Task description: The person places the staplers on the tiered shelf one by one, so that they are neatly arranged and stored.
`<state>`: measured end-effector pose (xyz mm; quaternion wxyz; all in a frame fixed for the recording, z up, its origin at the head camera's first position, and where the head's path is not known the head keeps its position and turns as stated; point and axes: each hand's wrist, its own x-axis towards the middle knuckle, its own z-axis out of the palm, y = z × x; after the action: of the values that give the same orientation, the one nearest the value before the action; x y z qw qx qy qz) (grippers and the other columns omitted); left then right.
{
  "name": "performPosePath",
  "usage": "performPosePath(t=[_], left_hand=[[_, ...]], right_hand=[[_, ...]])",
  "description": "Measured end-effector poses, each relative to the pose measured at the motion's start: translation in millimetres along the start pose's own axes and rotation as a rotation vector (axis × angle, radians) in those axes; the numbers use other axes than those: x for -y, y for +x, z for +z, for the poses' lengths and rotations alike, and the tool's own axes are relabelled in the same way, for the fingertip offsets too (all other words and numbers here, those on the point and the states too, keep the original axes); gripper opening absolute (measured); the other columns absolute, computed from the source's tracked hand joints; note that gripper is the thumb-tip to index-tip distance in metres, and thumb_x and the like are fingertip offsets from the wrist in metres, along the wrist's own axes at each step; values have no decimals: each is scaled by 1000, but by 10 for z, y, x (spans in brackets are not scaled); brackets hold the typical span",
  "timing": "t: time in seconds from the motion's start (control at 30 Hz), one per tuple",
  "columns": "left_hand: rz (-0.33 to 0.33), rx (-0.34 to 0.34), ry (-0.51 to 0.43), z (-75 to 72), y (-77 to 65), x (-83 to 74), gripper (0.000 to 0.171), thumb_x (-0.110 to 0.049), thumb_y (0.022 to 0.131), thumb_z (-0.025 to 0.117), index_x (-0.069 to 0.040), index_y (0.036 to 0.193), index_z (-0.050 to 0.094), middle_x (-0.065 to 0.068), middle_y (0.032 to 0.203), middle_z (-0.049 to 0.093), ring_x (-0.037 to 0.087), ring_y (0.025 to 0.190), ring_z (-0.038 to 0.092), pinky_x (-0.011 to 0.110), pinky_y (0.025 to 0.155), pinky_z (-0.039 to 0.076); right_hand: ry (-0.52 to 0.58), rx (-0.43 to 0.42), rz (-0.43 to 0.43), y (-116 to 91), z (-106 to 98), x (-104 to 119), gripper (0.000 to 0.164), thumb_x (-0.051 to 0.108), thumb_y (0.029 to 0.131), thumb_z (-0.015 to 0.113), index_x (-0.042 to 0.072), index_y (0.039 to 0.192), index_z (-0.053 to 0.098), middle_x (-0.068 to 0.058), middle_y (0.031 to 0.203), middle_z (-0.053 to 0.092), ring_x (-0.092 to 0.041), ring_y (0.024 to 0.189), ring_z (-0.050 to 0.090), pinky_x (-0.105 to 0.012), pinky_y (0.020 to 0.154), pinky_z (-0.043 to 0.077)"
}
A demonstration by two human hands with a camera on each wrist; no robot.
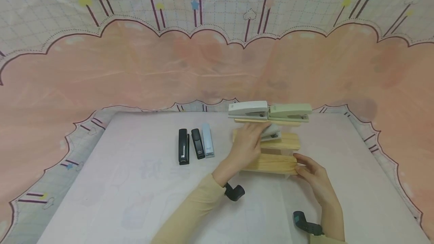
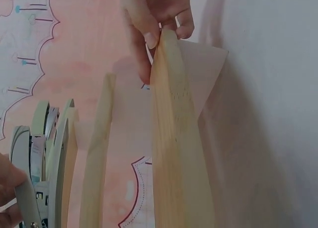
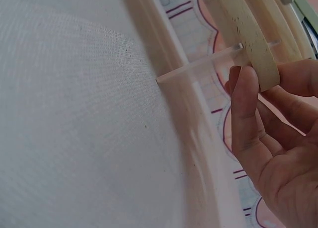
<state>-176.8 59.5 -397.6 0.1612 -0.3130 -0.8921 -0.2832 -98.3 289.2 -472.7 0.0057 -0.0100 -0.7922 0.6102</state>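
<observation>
Sleeve cropped, the left grip partly hides a stapler.

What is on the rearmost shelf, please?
A white stapler and a green stapler, end to end; the shelf shows its front edge, but its top beneath them is covered.

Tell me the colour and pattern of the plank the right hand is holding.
The plank is pale yellow with lengthwise wood grain, best seen in the head view.

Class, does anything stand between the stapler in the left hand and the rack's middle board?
Nothing visible does: the left hand holds the stapler over the middle board. The right hand grips the bottom board, out of the way.
</observation>
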Motion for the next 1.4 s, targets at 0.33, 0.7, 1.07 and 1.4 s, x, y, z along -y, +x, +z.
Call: performPosePath(t=[0.33,0.7,1.07,1.4], left_hand=[[72,120,92,159,198,-170,60,-1,85,56,-21,140,48,-1,130,62,17,115,55,29,93,47],[112,189,134,257,307,-294,64,-1,86,56,-25,144,43,-5,138,57,14,122,53,29,98,46],[112,204,156,370,356,-326,61,-38,89,66,-26,144,43,-5,139,56,13,123,51,30,97,46],[103,219,177,405,324,-336,64,-40,87,67,-25,144,43,-5,139,55,13,121,52,29,96,46]], right_hand=[[-43,-7,29,-30,-25,47,47,14,95,56,-6,137,45,14,116,53,8,94,61,-16,79,54],[-49,-16,22,-12,6,37,45,13,95,56,-6,136,46,6,119,55,6,92,62,-17,78,54],[-27,4,-21,5,-28,53,47,12,95,56,-9,136,45,18,113,54,6,92,62,-17,77,55],[-65,-6,25,-16,-9,47,48,14,96,56,-5,138,44,-7,126,53,7,93,62,-17,78,54]])
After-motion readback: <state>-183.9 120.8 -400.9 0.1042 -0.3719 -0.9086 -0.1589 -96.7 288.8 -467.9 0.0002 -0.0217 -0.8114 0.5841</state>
